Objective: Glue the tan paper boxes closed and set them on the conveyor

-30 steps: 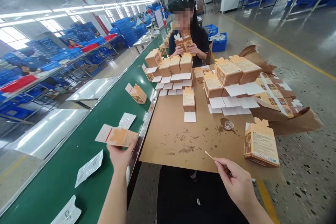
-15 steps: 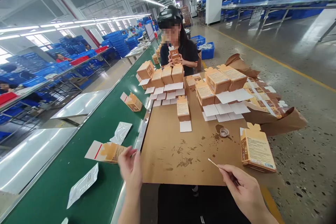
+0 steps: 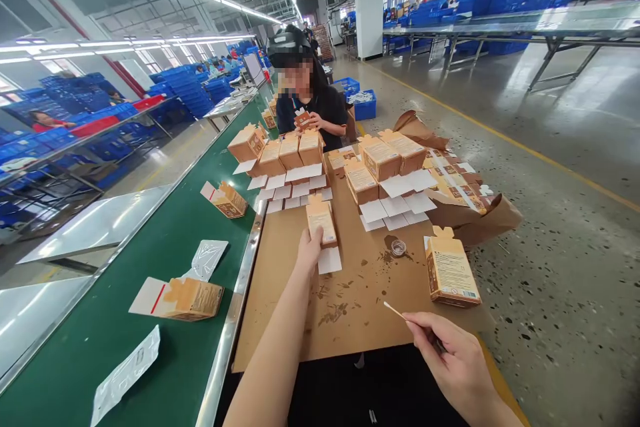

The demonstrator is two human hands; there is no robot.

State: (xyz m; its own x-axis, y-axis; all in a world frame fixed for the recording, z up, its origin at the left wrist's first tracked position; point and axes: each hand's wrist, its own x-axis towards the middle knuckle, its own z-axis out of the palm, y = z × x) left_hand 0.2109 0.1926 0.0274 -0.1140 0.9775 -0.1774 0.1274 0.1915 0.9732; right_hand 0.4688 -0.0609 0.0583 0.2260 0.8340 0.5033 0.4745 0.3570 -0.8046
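Note:
My left hand (image 3: 309, 250) reaches forward onto a brown cardboard sheet (image 3: 350, 320), its fingers around the near end of an upright orange carton (image 3: 321, 220), which stands on a white flap. My right hand (image 3: 453, 360) pinches a thin wooden stick (image 3: 395, 310) above the sheet's near edge. Close to the stick lie a small round dish (image 3: 398, 247) in a brown stain and a larger orange carton (image 3: 453, 270).
Rows of orange cartons (image 3: 380, 157) with white flaps stand beyond my hands. Left of the sheet run a metal rail (image 3: 230, 327) and a green conveyor belt (image 3: 100, 347), carrying a part-folded carton (image 3: 193, 299) and foil sachets (image 3: 126, 373). Opposite, a co-worker (image 3: 310, 107) holds a small carton.
My left hand has moved from beside the carton on the belt to the upright carton on the sheet. The view has swung left and back. My right hand still holds the stick.

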